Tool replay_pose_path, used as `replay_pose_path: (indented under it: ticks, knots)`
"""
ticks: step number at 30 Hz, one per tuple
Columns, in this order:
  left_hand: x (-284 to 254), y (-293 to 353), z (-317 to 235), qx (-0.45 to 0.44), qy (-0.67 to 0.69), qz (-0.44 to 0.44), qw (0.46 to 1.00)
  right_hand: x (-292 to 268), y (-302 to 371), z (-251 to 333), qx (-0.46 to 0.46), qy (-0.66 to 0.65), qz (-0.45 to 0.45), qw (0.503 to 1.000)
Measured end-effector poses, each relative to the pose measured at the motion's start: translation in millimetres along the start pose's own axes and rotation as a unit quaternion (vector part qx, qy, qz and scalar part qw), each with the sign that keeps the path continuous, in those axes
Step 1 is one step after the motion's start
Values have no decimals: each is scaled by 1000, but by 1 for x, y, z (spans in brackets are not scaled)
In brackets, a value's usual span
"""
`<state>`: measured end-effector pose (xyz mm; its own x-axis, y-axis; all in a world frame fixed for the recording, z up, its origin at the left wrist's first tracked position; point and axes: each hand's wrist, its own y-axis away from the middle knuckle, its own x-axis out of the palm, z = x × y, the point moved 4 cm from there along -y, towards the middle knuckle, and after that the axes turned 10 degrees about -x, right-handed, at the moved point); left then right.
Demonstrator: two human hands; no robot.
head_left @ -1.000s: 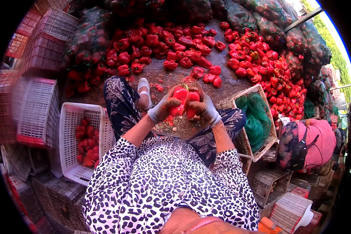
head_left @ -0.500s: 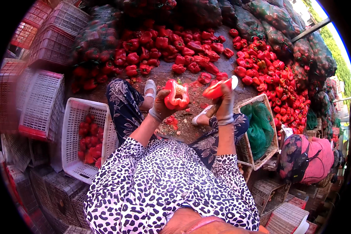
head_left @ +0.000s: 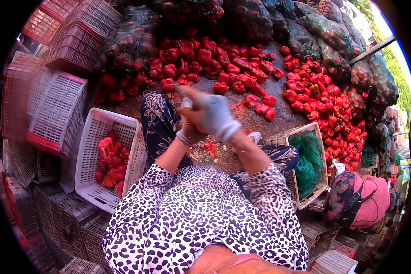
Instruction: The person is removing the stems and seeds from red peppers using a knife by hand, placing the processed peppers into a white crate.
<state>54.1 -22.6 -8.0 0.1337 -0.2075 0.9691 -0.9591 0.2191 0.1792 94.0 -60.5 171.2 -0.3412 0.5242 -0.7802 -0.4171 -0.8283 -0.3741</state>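
My two gloved hands meet above the littered ground between my knees. My left hand (head_left: 191,131) is closed, and a bit of a red bell pepper (head_left: 200,129) shows at its fingers; most of it is hidden. Across the top of it lies my right hand (head_left: 218,114) in a grey-white glove, smeared by motion. Its fingers point to the upper left, and what they hold, if anything, cannot be made out. To my left stands a white plastic crate (head_left: 86,157) with red pepper pieces (head_left: 112,162) in it.
Loose red peppers (head_left: 233,64) cover the ground ahead, with another heap (head_left: 319,100) to the right. Filled mesh sacks (head_left: 326,29) rise behind. A crate (head_left: 323,150) by my right knee holds green netting (head_left: 307,160). Stacked crates (head_left: 59,112) stand left; a person in pink (head_left: 370,201) bends at right.
My right hand has swung left over my left hand, blurring. The pepper piece and the white-ended thing in it no longer show. The cut pepper in my left hand is now mostly covered.
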Motion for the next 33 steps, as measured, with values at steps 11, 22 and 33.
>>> replay_pose_path:
  ticks: [11, 22, 33]
  knots:
    - [45, -10, 29, -110, -177, 79, 975, -20, 91, -87, 156, 126, 181, 963]
    - [23, -18, 37, -145, -139, 33, 979, -16, 122, -129, 258, -137, 66, 954]
    - [12, -52, 45, -120, -179, 8, 977, 37, 157, -176, 379, -435, -238, 781]
